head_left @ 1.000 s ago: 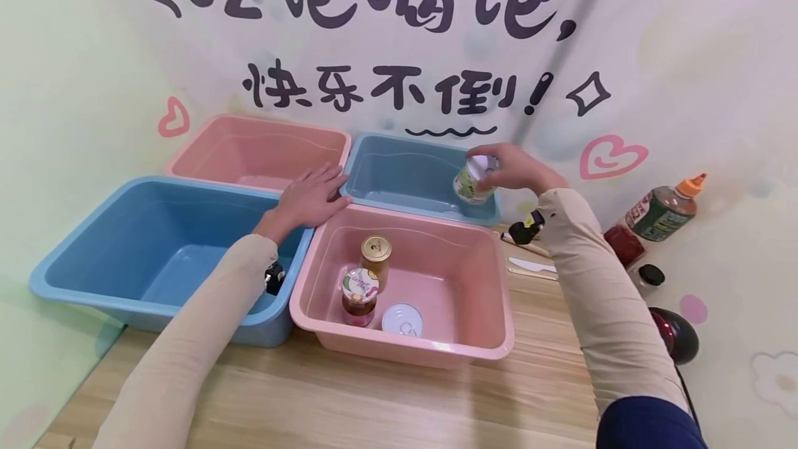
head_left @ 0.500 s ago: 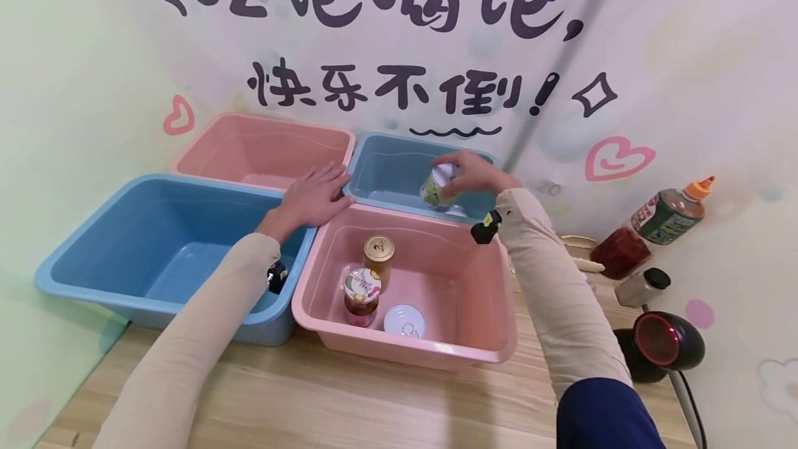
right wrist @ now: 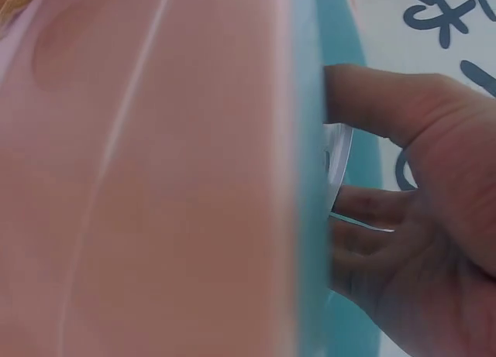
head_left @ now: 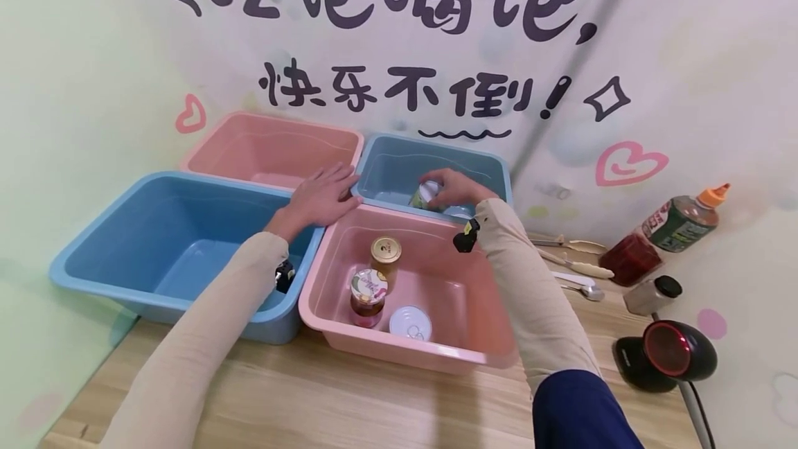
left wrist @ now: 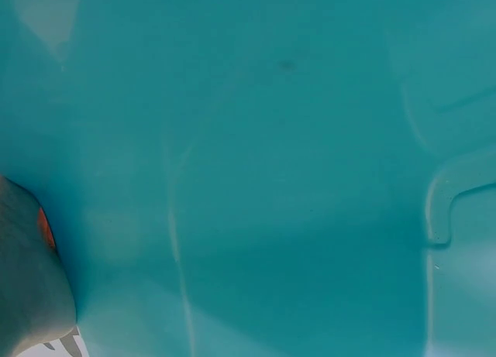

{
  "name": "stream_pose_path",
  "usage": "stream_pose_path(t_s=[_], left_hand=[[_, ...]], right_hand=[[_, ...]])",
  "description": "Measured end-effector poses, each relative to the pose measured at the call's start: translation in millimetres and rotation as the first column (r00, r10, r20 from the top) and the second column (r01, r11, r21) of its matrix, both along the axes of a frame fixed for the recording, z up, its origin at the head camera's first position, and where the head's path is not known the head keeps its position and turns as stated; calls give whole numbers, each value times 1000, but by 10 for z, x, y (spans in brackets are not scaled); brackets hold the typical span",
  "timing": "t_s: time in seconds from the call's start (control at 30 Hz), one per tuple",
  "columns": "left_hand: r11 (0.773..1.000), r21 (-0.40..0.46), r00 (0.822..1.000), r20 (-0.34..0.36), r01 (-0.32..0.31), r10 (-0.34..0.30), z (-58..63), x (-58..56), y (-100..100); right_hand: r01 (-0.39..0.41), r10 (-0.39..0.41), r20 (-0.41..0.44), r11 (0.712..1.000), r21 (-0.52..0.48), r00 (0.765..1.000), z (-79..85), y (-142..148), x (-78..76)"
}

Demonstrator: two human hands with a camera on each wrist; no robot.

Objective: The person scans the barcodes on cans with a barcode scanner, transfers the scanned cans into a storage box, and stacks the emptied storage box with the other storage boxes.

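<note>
My right hand (head_left: 458, 187) reaches down into the back right blue bin (head_left: 405, 147). Its thumb and fingers grip a can (head_left: 424, 192) with a pale lid and green label, low in the bin and leaning. In the right wrist view the bin rims hide most of it; only the can's rim (right wrist: 338, 159) shows between the fingers. A second can (head_left: 459, 212) with a silvery top lies close by, partly covered by that hand. Fingers extended, my left hand (head_left: 324, 194) rests on the rims where the bins meet. The left wrist view shows mostly blue bin wall (left wrist: 294, 156).
The front pink bin (head_left: 411, 352) holds a gold-lidded jar (head_left: 386, 251), a jar with a patterned lid (head_left: 368, 289) and a ring-pull can (head_left: 410, 324). A large blue bin (head_left: 81, 248) stands left, another pink bin (head_left: 274, 123) behind. Right: utensils, sauce bottle (head_left: 679, 224), shaker (head_left: 651, 296), black device (head_left: 676, 350).
My right hand has carried the green-labelled can leftward and lower within the back right blue bin, uncovering the utensils at right. My left hand stays on the rims; the view has shifted slightly.
</note>
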State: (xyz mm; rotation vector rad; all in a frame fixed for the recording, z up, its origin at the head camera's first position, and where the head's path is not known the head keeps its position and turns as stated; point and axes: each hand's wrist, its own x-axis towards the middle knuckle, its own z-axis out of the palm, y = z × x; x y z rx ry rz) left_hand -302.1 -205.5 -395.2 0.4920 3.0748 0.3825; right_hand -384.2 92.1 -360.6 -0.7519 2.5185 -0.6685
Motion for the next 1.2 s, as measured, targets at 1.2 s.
stream_pose_path(t_s=[1.2], left_hand=[[1000, -1, 1000, -9, 14, -14, -6, -11, -14]], right_hand=[[-14, 16, -18, 991, 132, 1000, -299, 144, -40]])
